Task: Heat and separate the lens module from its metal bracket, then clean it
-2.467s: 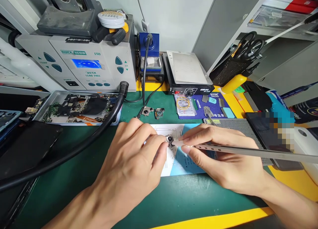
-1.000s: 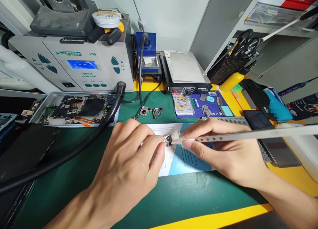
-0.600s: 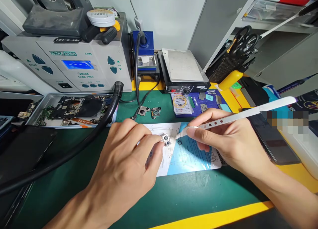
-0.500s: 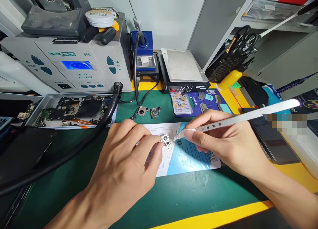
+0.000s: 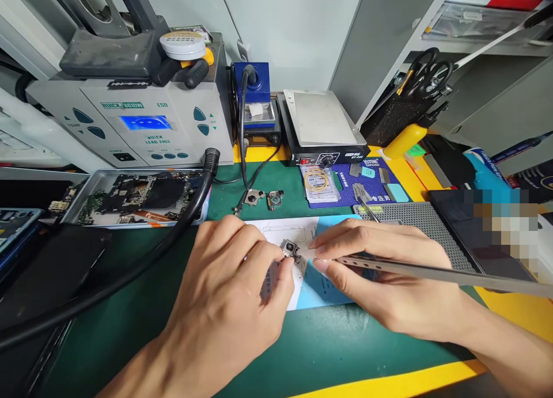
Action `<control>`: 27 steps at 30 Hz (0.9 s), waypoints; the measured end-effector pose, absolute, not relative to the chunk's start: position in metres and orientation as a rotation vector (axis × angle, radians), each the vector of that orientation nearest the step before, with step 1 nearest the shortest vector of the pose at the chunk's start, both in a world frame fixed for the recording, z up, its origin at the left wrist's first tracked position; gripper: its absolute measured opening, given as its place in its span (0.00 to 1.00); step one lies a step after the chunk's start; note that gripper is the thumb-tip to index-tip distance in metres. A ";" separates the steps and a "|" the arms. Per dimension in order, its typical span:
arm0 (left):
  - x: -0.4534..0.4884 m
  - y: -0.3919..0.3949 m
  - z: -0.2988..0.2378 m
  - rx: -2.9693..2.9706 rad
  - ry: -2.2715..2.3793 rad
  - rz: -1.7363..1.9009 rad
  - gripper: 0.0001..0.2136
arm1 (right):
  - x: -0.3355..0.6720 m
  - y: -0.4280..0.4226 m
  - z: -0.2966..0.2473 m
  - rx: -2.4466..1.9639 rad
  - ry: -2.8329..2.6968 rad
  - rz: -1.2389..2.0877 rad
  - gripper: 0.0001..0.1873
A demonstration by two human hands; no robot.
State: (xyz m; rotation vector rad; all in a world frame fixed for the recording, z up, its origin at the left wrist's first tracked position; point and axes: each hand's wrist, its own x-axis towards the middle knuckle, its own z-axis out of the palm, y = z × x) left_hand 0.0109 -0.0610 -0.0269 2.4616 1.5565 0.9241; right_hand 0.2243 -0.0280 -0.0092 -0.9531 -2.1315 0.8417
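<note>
My left hand (image 5: 235, 294) pinches a small silver camera module (image 5: 290, 247) between thumb and forefinger, its lens facing up. From the right, my right hand (image 5: 380, 265) holds long metal tweezers (image 5: 415, 273) with square holes along the arm. The fingers close near the tweezers' front end. A pale, blurred tip shows between these fingers and the module; whether it touches is unclear. Beneath both hands lies a white-and-blue printed card (image 5: 322, 285) on the green mat (image 5: 337, 340). Beyond the left hand rest two more camera modules (image 5: 254, 197) (image 5: 275, 199).
A hot-air station (image 5: 142, 121) stands back left, its black hose (image 5: 173, 231) curving past my left hand. A tray of circuit boards (image 5: 138, 199) sits before it. Behind are a soldering iron stand (image 5: 254, 98) and a heating plate (image 5: 326, 121). A dark phone (image 5: 484, 231) lies right.
The tweezers have tilted down, their rear end now pointing low to the right. My right fingers have come closer to the camera module, which looks turned. The whole view has shifted slightly.
</note>
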 end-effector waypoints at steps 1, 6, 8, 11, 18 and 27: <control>0.011 -0.062 -0.027 2.455 1.562 0.929 0.08 | 0.224 -0.028 -0.009 -0.937 -2.130 0.832 0.09; 0.012 -0.062 -0.027 2.421 1.571 0.958 0.08 | 0.223 -0.027 -0.009 -0.978 -2.112 0.830 0.10; 0.012 -0.062 -0.027 2.410 1.573 0.960 0.09 | 0.223 -0.027 -0.008 -1.066 -2.083 0.852 0.08; 0.013 -0.063 -0.026 2.407 1.567 0.948 0.10 | 0.222 -0.026 -0.005 -1.239 -1.939 0.906 0.04; 0.013 -0.065 -0.025 2.399 1.524 0.931 0.08 | 0.220 -0.019 0.001 -1.421 -1.681 1.164 0.08; 0.008 -0.062 -0.022 2.374 1.535 0.955 0.04 | 0.221 -0.021 -0.001 -1.446 -1.666 1.206 0.09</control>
